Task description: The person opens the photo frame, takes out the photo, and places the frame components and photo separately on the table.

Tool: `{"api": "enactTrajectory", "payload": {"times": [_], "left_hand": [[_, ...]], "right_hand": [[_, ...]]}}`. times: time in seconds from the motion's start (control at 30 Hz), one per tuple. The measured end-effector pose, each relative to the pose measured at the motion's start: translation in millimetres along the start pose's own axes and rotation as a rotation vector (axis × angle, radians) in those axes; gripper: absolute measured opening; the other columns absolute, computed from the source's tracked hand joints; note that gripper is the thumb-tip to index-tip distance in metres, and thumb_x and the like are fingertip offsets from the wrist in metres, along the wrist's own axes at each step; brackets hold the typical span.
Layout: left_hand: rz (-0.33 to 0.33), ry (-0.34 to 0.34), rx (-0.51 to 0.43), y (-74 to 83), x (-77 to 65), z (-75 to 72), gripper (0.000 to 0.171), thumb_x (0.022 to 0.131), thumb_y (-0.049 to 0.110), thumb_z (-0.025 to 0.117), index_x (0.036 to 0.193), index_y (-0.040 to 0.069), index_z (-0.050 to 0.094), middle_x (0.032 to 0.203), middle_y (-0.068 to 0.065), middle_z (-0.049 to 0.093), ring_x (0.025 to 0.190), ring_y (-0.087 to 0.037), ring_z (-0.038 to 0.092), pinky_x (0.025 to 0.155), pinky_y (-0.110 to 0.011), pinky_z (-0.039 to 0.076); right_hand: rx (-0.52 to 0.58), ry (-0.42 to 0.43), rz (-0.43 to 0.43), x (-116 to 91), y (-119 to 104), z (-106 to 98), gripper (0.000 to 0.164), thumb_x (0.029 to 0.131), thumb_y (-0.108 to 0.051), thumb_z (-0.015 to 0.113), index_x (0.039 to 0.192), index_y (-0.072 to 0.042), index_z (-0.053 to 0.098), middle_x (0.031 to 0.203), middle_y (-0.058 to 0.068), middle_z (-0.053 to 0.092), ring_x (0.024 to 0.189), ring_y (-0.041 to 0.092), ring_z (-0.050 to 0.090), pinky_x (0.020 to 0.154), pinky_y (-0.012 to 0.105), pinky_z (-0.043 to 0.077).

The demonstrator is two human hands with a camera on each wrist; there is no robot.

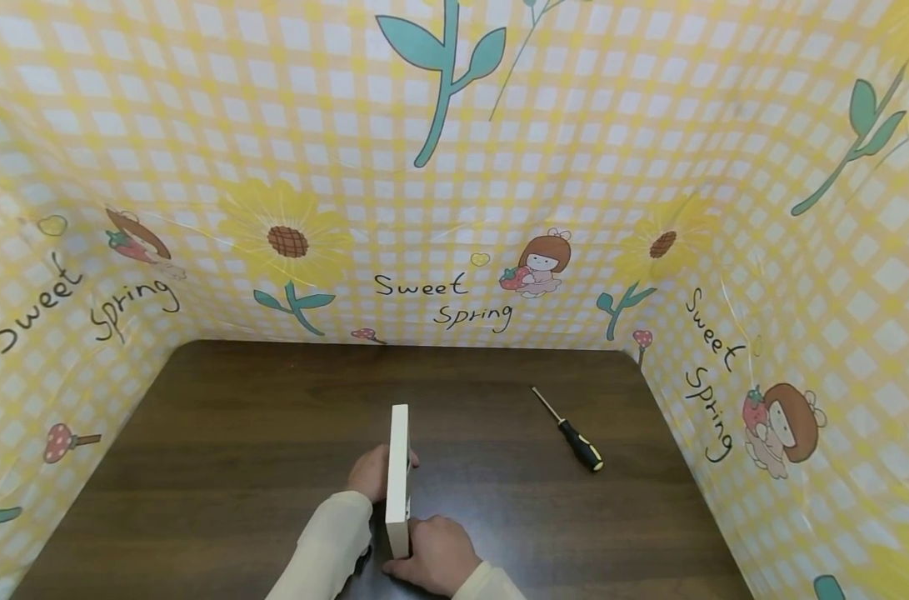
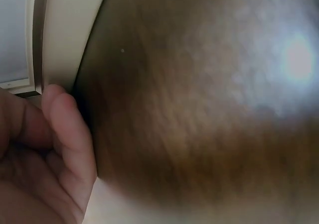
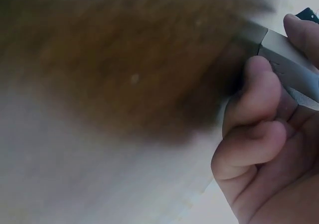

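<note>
A white rectangular frame point(image 1: 398, 475), apparently a picture frame, stands upright on its edge, narrow side toward the head camera. My left hand point(image 1: 367, 473) grips it from the left, partly hidden behind it, with fingertips showing past its right side. At the near lower end, my right hand point(image 1: 442, 554) holds the frame from the right. In the left wrist view, curled fingers of the left hand point(image 2: 60, 129) meet the frame's border point(image 2: 70, 35), beside a recessed pale panel point(image 2: 14, 35). The right wrist view has the right hand point(image 3: 264, 134) around a frame corner point(image 3: 286, 57).
A screwdriver point(image 1: 580, 446) with a black and yellow handle lies on the dark wooden table point(image 1: 237, 442) to the right, its tip pointing away. Yellow checked cloth point(image 1: 394, 208) with flower prints stands around the table's back and sides.
</note>
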State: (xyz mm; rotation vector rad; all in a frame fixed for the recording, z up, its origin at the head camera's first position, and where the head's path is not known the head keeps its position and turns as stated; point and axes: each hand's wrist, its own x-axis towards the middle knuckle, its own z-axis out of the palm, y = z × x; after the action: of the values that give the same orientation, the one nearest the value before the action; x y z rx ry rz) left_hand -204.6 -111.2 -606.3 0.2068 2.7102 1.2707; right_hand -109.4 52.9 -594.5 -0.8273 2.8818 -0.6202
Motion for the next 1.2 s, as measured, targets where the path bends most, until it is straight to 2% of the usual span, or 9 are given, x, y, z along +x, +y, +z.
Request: {"api": "enactTrajectory", "payload": {"times": [0.2,0.43,0.63,0.77,0.97,1.07,1.2], "left_hand": [[-0.015,0.003,-0.065,-12.0,4.3,3.8,0.017,0.092,0.020,0.062,0.090,0.030,0.076,0.092,0.006,0.069,0.080,-0.014,0.061,0.071,-0.037,0.049],[-0.064,-0.014,-0.128,-12.9,4.5,3.2,0.018,0.094,0.026,0.059,0.091,0.030,0.076,0.096,0.004,0.069,0.082,-0.016,0.061,0.071,-0.037,0.049],[-0.115,-0.022,-0.226,-12.3,4.0,3.1,0.030,0.100,0.035,0.050,0.090,0.027,0.077,0.090,0.002,0.070,0.077,-0.018,0.061,0.069,-0.036,0.049],[-0.162,-0.023,-0.288,-6.3,1.0,2.6,0.033,0.098,0.039,0.051,0.088,0.023,0.078,0.083,-0.001,0.070,0.072,-0.020,0.062,0.066,-0.036,0.049],[-0.247,-0.018,-0.322,8.9,-7.3,-1.0,0.035,0.096,0.040,0.053,0.091,0.017,0.079,0.080,-0.004,0.068,0.068,-0.019,0.061,0.061,-0.035,0.049],[-0.241,-0.003,-0.364,15.0,-12.7,-2.8,0.042,0.099,0.039,0.047,0.094,0.011,0.077,0.086,-0.007,0.069,0.071,-0.021,0.061,0.062,-0.036,0.050],[-0.292,0.000,-0.445,16.7,-14.6,-2.8,0.046,0.101,0.044,0.045,0.097,0.011,0.076,0.095,-0.009,0.069,0.078,-0.024,0.061,0.065,-0.038,0.050]], "right_hand": [[-0.020,0.029,-0.002,0.5,-6.0,0.1,0.037,0.076,-0.055,0.081,0.072,-0.025,0.059,0.056,-0.016,0.049,0.051,0.004,0.049,0.049,0.025,0.039],[0.002,0.011,0.017,0.0,-8.2,-1.8,0.038,0.076,-0.056,0.081,0.072,-0.025,0.059,0.057,-0.016,0.049,0.051,0.004,0.048,0.049,0.025,0.039],[0.019,-0.011,0.029,1.0,-9.1,-0.7,0.039,0.077,-0.057,0.080,0.072,-0.025,0.059,0.057,-0.016,0.049,0.051,0.004,0.048,0.049,0.025,0.039],[0.018,-0.022,0.038,1.5,-10.4,1.8,0.041,0.077,-0.058,0.079,0.071,-0.024,0.057,0.057,-0.014,0.049,0.051,0.005,0.048,0.049,0.026,0.039],[0.031,-0.016,0.027,1.4,-12.3,5.6,0.040,0.077,-0.057,0.080,0.071,-0.025,0.058,0.058,-0.014,0.050,0.053,0.005,0.050,0.050,0.026,0.040],[0.054,-0.024,0.017,1.7,-12.6,6.2,0.037,0.078,-0.055,0.080,0.073,-0.025,0.059,0.059,-0.015,0.051,0.054,0.004,0.051,0.051,0.026,0.041],[0.091,-0.039,0.010,3.6,-13.6,5.4,0.034,0.080,-0.053,0.080,0.075,-0.025,0.061,0.061,-0.016,0.052,0.056,0.002,0.052,0.053,0.024,0.043]]}}
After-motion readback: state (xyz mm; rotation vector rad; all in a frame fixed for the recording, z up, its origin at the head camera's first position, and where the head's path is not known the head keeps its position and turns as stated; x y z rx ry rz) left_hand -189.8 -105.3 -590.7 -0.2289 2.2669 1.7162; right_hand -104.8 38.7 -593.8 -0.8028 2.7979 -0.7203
